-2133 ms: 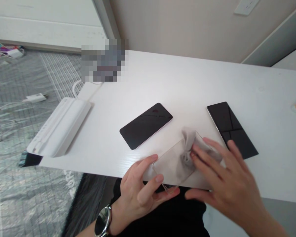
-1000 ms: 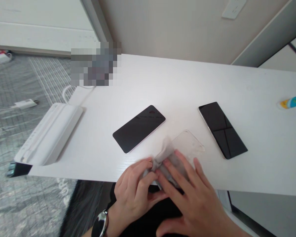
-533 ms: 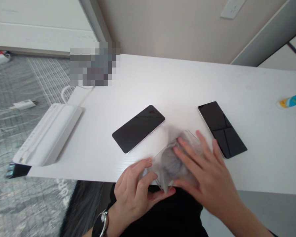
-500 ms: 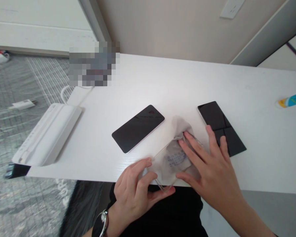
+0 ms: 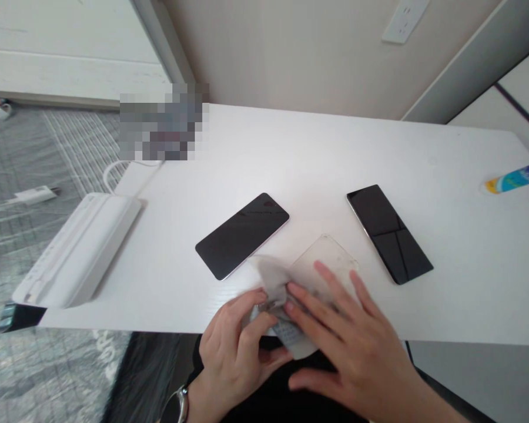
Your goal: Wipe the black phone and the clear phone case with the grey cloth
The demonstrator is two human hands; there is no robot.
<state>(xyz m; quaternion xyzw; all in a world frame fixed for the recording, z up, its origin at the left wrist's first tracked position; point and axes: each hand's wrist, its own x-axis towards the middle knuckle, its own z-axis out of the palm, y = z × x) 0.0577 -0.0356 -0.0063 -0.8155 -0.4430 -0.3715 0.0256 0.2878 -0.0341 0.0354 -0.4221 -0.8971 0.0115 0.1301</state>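
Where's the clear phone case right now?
In the head view, the clear phone case sits at the desk's near edge under the right hand, between the left smartphone and right smartphone.

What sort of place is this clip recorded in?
Likely a room at home: a white desk stands by a wall with a socket plate, and a white charger lies on the grey floor mat.

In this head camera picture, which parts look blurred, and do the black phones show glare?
In the head view, the thin grey cloth and right hand look slightly soft. A square pixelated patch covers the white table's far edge. The black rectangular smartphone shows only faint pale sheen.
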